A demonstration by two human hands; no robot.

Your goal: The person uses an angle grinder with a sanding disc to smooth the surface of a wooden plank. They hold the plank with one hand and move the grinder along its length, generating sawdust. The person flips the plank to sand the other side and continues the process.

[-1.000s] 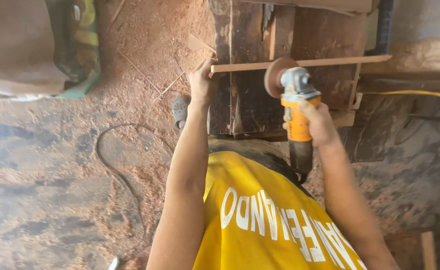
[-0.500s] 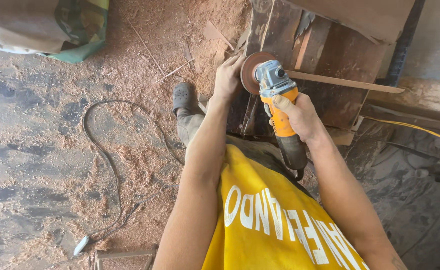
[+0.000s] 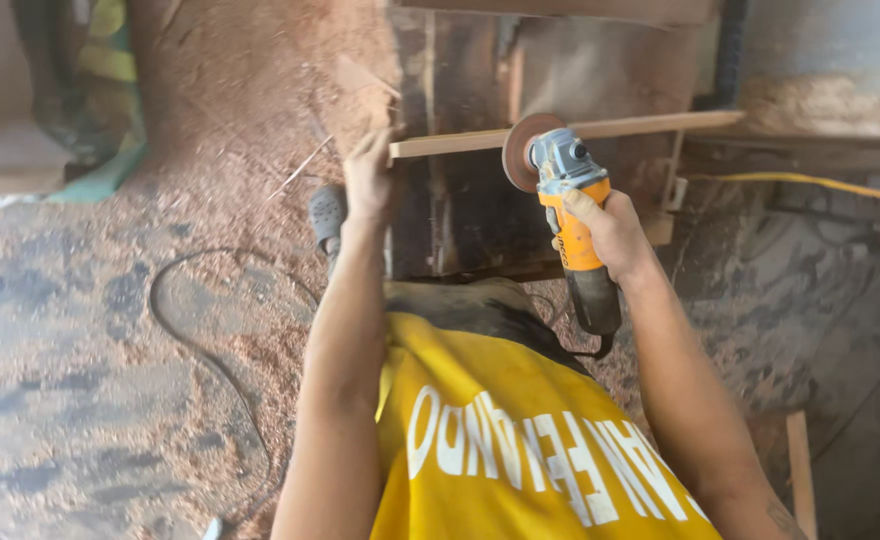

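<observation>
My left hand (image 3: 368,182) grips the near end of a thin wooden strip (image 3: 640,127) that runs level to the right over a dark wooden bench. My right hand (image 3: 610,232) is closed around the orange body of an angle grinder (image 3: 575,225). The grinder's brown sanding disc (image 3: 522,152) sits against the strip's front face, a little right of my left hand. Its black tail and cord hang down by my yellow shirt.
Sawdust covers the concrete floor (image 3: 80,400), and a black cable (image 3: 200,350) loops across it. A dark shoe (image 3: 327,212) shows under my left forearm. A yellow cord (image 3: 810,183) runs along the right. Green cloth (image 3: 100,90) lies at upper left, a wood offcut (image 3: 800,470) at lower right.
The view has swung, so the strip now lies level again. The disc stays pressed on the strip, and both hands keep their grips.
</observation>
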